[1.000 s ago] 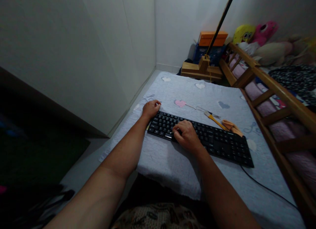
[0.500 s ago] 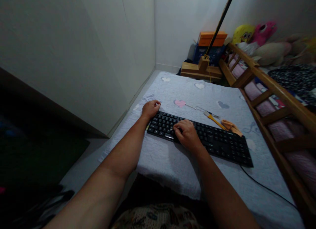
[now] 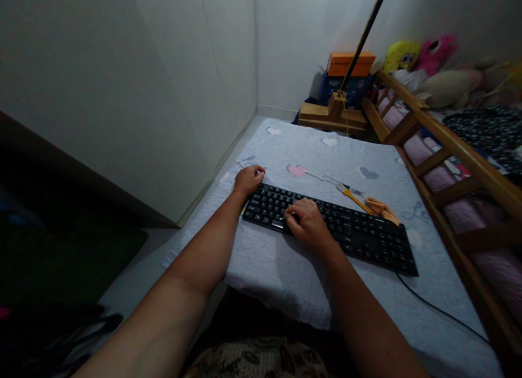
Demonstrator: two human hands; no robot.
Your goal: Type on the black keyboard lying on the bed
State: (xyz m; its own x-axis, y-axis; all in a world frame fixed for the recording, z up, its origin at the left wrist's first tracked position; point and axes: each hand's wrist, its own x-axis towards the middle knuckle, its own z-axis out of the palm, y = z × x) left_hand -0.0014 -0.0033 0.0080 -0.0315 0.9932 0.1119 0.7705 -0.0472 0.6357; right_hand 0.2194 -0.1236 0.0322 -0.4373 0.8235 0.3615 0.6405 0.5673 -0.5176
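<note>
A black keyboard [image 3: 359, 239] lies slantwise on the cloth-covered table, its cable running off at the lower right. My left hand [image 3: 248, 181] is closed at the keyboard's far left corner, fingers curled at its edge. Over the keys left of the middle is my right hand [image 3: 306, 220], closed, with thumb and fingers pinched together; whatever it holds is too small to make out. Behind the keyboard lie a flat brush [image 3: 355, 198] with an orange handle, a thin metal tool [image 3: 315, 175] and a folded orange-brown cloth [image 3: 382, 209]. Something yellowish shows under the keyboard's left end.
A pale cloth with hearts [image 3: 277, 291] covers the table. On the left stands a large light panel [image 3: 163, 95]. A wooden bed rail [image 3: 460, 133] runs along the right, with plush toys beyond. At the back are a wooden stand [image 3: 332, 114] with a dark pole and an orange box [image 3: 350, 64].
My right hand has shifted very slightly left over the keys, its fingers still pinched. My left hand and the keyboard stay in place.
</note>
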